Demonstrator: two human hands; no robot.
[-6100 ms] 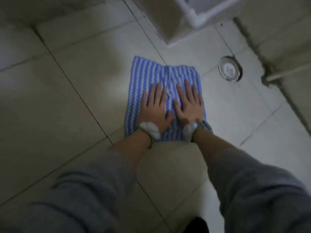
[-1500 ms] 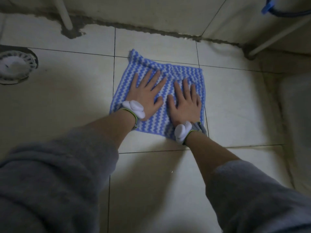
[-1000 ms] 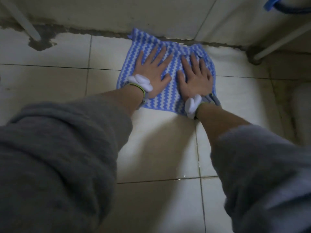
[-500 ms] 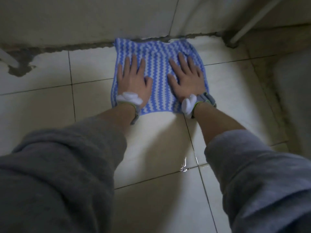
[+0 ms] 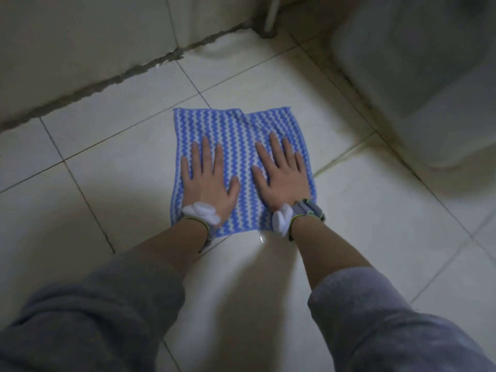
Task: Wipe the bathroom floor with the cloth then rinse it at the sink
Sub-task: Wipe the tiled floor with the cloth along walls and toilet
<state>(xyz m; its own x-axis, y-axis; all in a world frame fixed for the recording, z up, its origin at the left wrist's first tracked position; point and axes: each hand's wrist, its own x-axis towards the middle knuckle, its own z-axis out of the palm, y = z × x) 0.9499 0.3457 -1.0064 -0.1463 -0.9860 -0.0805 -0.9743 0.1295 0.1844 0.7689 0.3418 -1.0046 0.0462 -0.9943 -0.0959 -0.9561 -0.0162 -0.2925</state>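
Cloth [image 5: 236, 132] back from wall [image 5: 80, 36]; blue-white zigzag; left hand [image 5: 208, 185], right hand [image 5: 281, 181] spread flat

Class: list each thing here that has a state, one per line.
Blue-and-white zigzag cloth, spread flat on the floor.
Left hand, fingers straight, pressing the cloth.
Right hand, fingers straight, pressing the cloth.
Pale tiled floor, glossy, small wet glint near the cloth.

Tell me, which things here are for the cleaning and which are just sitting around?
For the job: blue striped cloth, left hand and right hand pressing flat on it, floor tiles.
Just there: white pipe in the corner, pale bulky fixture on the right, wall.
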